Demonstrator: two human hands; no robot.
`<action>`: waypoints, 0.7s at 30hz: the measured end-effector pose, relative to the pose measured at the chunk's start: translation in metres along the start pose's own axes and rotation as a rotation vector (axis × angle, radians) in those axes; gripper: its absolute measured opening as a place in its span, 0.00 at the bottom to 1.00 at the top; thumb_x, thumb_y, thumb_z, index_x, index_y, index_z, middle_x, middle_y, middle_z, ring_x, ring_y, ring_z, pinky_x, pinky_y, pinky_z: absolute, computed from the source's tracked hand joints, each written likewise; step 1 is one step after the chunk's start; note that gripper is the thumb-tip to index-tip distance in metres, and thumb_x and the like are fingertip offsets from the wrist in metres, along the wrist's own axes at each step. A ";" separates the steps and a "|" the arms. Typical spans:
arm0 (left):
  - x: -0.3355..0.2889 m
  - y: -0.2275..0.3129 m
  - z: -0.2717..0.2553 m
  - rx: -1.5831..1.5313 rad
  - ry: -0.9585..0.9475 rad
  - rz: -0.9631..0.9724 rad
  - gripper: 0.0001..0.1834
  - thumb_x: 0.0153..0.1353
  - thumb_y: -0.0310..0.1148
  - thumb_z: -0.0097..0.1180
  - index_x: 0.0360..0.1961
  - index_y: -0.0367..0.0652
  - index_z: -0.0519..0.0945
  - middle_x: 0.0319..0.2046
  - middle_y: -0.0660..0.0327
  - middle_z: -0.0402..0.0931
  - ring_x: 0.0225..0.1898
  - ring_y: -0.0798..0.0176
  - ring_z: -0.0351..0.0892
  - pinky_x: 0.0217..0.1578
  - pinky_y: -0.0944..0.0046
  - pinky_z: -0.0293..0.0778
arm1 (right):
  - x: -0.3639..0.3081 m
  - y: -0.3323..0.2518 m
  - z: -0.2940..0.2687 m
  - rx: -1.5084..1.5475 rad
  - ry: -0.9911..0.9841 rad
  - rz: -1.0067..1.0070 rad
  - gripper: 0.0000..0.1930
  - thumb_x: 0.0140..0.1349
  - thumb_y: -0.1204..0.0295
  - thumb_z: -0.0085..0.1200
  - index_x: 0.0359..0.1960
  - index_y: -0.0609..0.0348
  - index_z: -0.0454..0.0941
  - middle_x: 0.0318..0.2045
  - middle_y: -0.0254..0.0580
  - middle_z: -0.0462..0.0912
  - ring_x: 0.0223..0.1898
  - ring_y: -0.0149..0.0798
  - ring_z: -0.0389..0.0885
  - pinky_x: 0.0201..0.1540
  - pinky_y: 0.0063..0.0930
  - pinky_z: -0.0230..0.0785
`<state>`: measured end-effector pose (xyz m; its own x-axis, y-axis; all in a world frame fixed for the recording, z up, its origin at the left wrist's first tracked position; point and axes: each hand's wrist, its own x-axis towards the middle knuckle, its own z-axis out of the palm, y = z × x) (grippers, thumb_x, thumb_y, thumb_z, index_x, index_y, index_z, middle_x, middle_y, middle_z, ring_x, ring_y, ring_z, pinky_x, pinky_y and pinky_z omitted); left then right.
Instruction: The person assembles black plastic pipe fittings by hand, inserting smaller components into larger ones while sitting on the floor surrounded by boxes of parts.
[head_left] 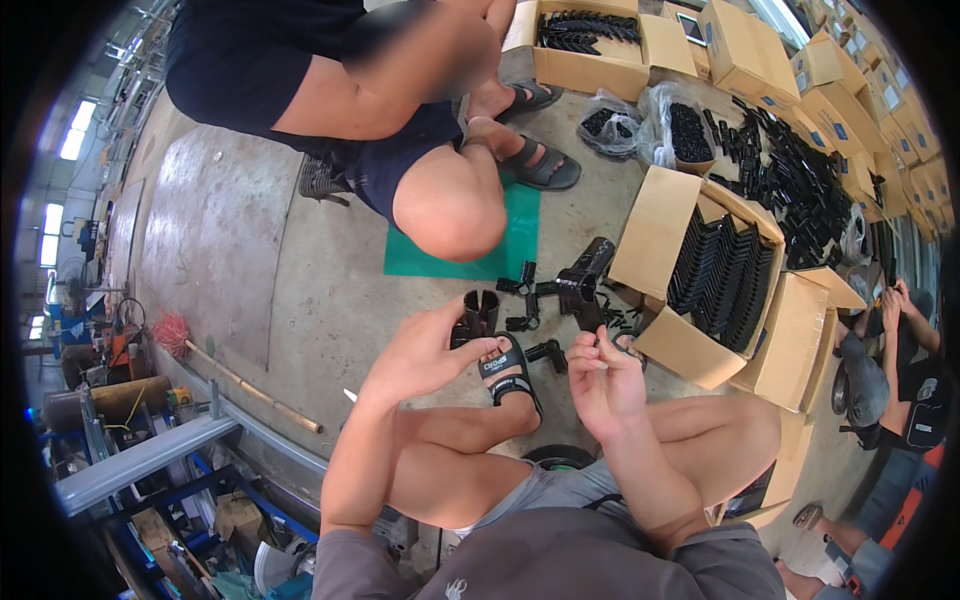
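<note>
My left hand [428, 348] is closed round a black tubular fitting [482, 308] whose slotted end points up. My right hand [608, 382] is raised in front of my right knee, thumb and fingertips pinched together. Whatever sits in that pinch is too small to make out. Just beyond my right fingertips stands a larger black pipe bracket [582, 285]. Between my hands, several black joint pieces [522, 280] lie on the concrete floor, one of them an angled black fitting [547, 353] near my sandal [508, 370]. Small black pins [622, 318] are scattered beside the bracket.
An open carton [650, 250] of stacked black brackets stands at right, a heap of black parts [790, 190] behind it. Another person [450, 200] sits opposite beside a green sheet [430, 258]. A broom [250, 380] and a metal frame [150, 465] are at left.
</note>
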<state>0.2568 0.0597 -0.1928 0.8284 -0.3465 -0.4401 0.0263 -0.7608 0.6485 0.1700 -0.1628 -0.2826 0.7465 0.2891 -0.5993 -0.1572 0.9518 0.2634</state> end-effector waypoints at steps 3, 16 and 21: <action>0.004 -0.016 0.006 -0.099 -0.080 0.005 0.23 0.58 0.45 0.65 0.44 0.37 0.77 0.31 0.49 0.81 0.33 0.51 0.80 0.36 0.56 0.72 | 0.034 -0.009 -0.034 -0.250 0.081 -0.221 0.02 0.70 0.76 0.48 0.39 0.60 0.74 0.35 0.40 0.76 0.34 0.31 0.74 0.34 0.20 0.71; 0.001 -0.007 0.003 -0.878 -0.508 0.199 0.22 0.65 0.37 0.61 0.56 0.39 0.73 0.51 0.58 0.80 0.54 0.65 0.75 0.56 0.64 0.69 | 0.148 -0.068 -0.216 -1.153 0.620 -0.420 0.08 0.65 0.76 0.56 0.44 0.64 0.74 0.28 0.39 0.79 0.23 0.30 0.77 0.25 0.22 0.72; 0.003 -0.012 0.006 -0.928 -0.528 0.204 0.24 0.64 0.38 0.62 0.57 0.40 0.73 0.53 0.57 0.79 0.56 0.65 0.73 0.57 0.63 0.67 | 0.118 -0.044 -0.147 -1.333 0.360 -0.672 0.08 0.61 0.74 0.62 0.36 0.65 0.76 0.24 0.38 0.82 0.21 0.30 0.80 0.25 0.22 0.74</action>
<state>0.2561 0.0647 -0.2056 0.5258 -0.7805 -0.3381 0.5117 -0.0272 0.8587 0.1698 -0.1554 -0.4759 0.7544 -0.3963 -0.5232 -0.4585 0.2521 -0.8522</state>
